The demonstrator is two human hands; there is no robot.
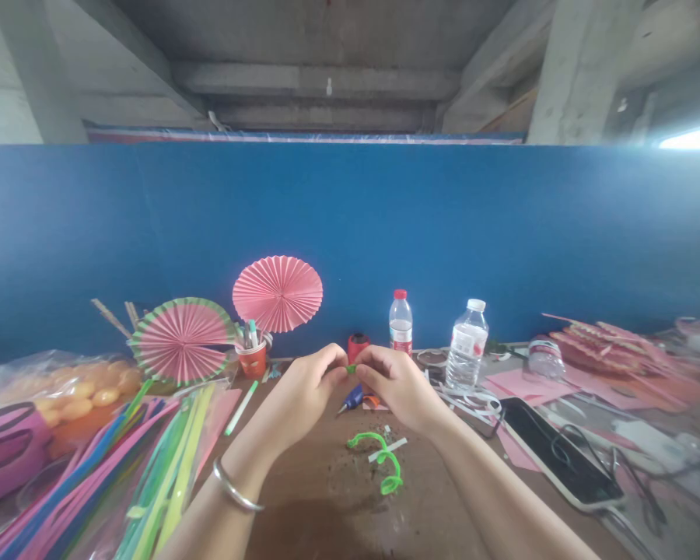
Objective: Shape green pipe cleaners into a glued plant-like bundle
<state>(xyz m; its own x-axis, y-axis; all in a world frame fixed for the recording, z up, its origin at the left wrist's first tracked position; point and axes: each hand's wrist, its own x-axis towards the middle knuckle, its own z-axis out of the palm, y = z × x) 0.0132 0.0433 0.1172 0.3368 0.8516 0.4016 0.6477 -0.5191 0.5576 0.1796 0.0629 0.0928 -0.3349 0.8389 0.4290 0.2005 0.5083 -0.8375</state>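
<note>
The left hand [313,383] and right hand [395,381] meet fingertip to fingertip above the desk [303,502], thumb and forefinger of each drawn close around a small green piece [351,369]. The piece sits right between the two hands, neither hand clearly nearer to it; it seems to bridge the narrow gap from left to right, but the fingers cover so much that its long axis cannot be told for sure. Below the hands, toward the person and between the forearms, a curled green stem [397,464] lies loose on the desk, nearer the right hand than the left; its bends run from an end under the fingertips down to a loop farther right. A white strip [397,446] lies at the stem's middle, slanting up to the right. Just under the fingertips is a blue pointed tool [351,399], its tip toward the left hand, and beyond them stands a red object [357,345], partly hidden. Outside the left forearm lies a bundle of coloured stems [178,459]; outside the right, a phone [554,447].
</note>
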